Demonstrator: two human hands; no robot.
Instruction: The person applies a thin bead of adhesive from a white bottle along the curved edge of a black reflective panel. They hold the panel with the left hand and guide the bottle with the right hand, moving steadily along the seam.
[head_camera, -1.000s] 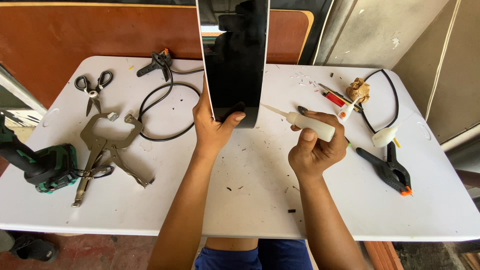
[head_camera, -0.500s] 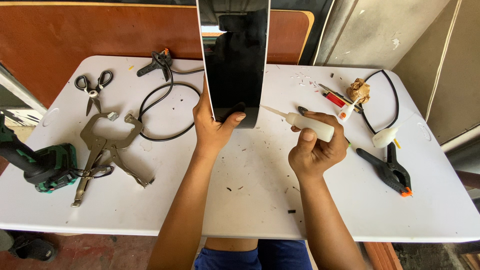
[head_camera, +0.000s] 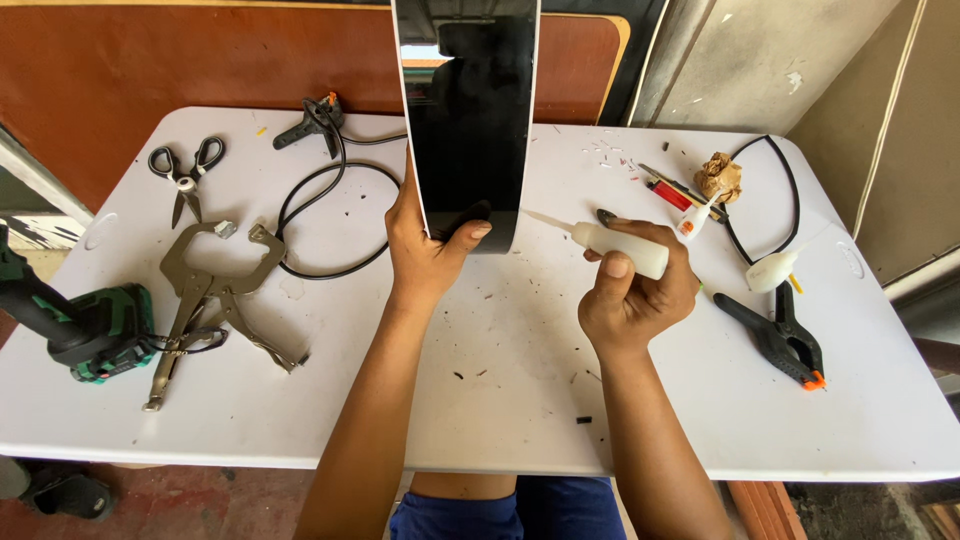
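Observation:
My left hand (head_camera: 428, 250) grips the lower end of a glossy black curved panel (head_camera: 470, 110) that stands upright on the white table (head_camera: 520, 400), thumb across its front. My right hand (head_camera: 632, 295) holds a small white glue bottle (head_camera: 612, 245) lying sideways, its thin nozzle pointing left toward the panel's lower right edge, a short gap from it.
Left of the panel lie scissors (head_camera: 184, 175), locking clamp pliers (head_camera: 215, 300), a black cable loop (head_camera: 330, 215) and a green power tool (head_camera: 85, 330). To the right are a black spring clamp (head_camera: 785, 340), another small white bottle (head_camera: 772, 270), a red lighter (head_camera: 670, 193) and a black cord (head_camera: 770, 190).

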